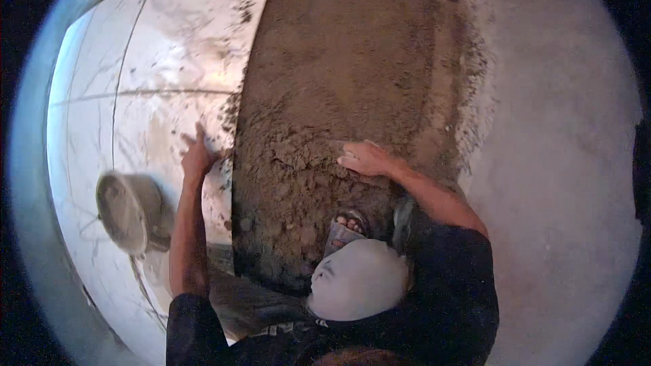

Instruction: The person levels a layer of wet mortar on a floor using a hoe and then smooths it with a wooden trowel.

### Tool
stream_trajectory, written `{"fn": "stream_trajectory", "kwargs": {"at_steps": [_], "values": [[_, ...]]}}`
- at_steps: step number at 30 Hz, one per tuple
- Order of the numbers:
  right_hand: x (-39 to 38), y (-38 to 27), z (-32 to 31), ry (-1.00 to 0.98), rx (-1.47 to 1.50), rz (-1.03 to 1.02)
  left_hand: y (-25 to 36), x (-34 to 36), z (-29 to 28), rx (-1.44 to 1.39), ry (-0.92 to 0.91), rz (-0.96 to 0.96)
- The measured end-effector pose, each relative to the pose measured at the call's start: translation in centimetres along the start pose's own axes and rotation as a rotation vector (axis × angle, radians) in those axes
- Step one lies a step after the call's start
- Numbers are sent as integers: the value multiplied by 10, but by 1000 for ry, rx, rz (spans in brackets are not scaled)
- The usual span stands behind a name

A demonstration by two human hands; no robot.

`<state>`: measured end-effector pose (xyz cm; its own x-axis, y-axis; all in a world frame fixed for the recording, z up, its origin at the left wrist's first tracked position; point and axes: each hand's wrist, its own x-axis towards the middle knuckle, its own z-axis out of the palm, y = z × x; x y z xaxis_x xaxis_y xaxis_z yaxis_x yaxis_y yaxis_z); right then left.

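My left hand (198, 157) rests on the pale, dirt-smeared floor tiles (173, 122), its fingers spread and nothing held in it. Beside it, to the right, lies a bed of brown, damp-looking mortar or sand (339, 47), smooth at the far side and lumpy nearer me. Over the lumpy part my right hand (366, 159) is closed, fingers curled. A faint thin edge shows by its fingertips, but what it grips is hidden.
A round bucket (154, 207) with grey contents stands on the tiles at left. A grey wall or slab (553, 142) borders the bed at right. My sandalled foot (349, 224) is on the bed, behind a white rounded shape (359, 281).
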<state>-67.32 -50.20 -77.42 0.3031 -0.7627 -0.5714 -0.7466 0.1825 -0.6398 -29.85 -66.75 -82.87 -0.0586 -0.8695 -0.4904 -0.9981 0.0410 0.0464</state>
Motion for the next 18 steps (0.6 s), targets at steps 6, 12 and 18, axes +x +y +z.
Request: {"fn": "stream_trajectory", "kwargs": {"at_steps": [6, 12, 18], "values": [[-38, 65, -44, 342, 118, 171, 1, 1, 2, 18, 2, 4], [-44, 153, -112, 857, 511, 340, 0, -3, -1, 5, 25, 12], [5, 234, -222, 1027, -416, 426, 11, -4, -8, -16, -12, -22]]}}
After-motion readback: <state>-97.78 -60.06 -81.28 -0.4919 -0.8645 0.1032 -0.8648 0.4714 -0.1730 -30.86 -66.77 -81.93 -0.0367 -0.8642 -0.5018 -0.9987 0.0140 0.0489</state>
